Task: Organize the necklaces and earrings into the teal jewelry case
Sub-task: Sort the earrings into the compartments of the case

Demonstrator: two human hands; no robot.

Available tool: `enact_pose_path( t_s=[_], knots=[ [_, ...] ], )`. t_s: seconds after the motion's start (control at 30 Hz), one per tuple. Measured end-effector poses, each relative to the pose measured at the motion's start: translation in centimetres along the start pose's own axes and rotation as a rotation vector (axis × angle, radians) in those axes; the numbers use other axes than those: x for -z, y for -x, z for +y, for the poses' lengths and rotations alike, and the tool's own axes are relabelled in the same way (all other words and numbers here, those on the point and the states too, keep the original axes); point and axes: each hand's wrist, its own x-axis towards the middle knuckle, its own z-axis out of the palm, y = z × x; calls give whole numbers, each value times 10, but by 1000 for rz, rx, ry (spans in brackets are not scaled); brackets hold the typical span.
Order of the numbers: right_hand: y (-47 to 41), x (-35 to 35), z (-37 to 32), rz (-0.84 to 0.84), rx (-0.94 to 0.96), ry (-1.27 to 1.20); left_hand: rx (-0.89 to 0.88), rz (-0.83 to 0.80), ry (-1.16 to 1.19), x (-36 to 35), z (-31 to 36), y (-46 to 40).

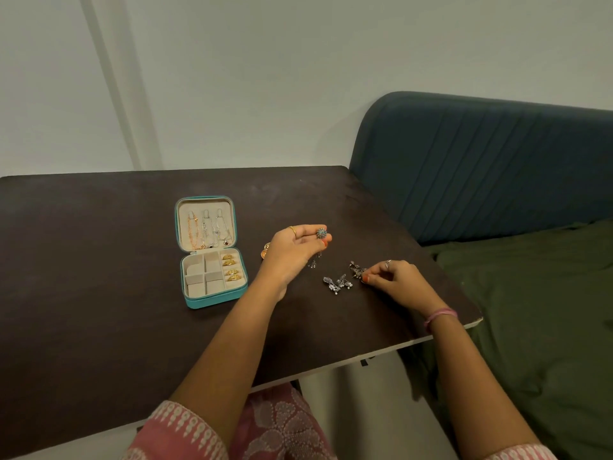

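On the dark worktop (99, 260), the right hand (394, 277) pinches a silver earring (356, 269); two more silver earrings (337, 284) lie just left. The left hand (293, 247) pinches a round blue stud (321, 233). Farther left, the teal jewelry case (212, 298) lies open, long axis running away, necklaces (207, 230) hanging lengthwise in its lid.

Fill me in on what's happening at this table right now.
A person is sorting jewelry into an open teal jewelry case on a dark table. The left hand pinches a round blue stud earring, raised above the table. The right hand pinches a silver earring lying on the table. Another pair of silver dangly earrings lies loose between the hands. In the case, necklaces hang in the lid and gold rings fill the right-hand slots; the other compartments look empty.
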Motion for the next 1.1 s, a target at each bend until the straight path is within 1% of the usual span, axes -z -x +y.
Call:
enact_pose_path(
  t_s=[0.13,0.4,0.5,0.57,0.63,0.77,0.9,1.1],
  knots=[
    [-2,0,3,42,-11,-98,-27,-43,-46,-1,-4,-2],
    [-11,20,-25,117,-142,-758,-55,-91,-108,-14,-8,-5],
    [-14,30,-37,93,-182,-1022,-54,-91,-113,-17,-7,-5],
    [-16,34,-42,68,-192,-1143,-63,-95,-122,-15,-6,-7],
    [-20,36,-46,53,-186,-1199,-78,-101,-150,-11,-3,-8],
    [-28,36,-55,37,-141,-1225,-91,-98,-186,4,6,-15],
    [-34,35,-64,24,-109,-1255,-69,-94,-156,22,22,-23],
    [-47,31,-79,10,-60,-1190,-92,-8,-198,46,39,-42]
  ],
)
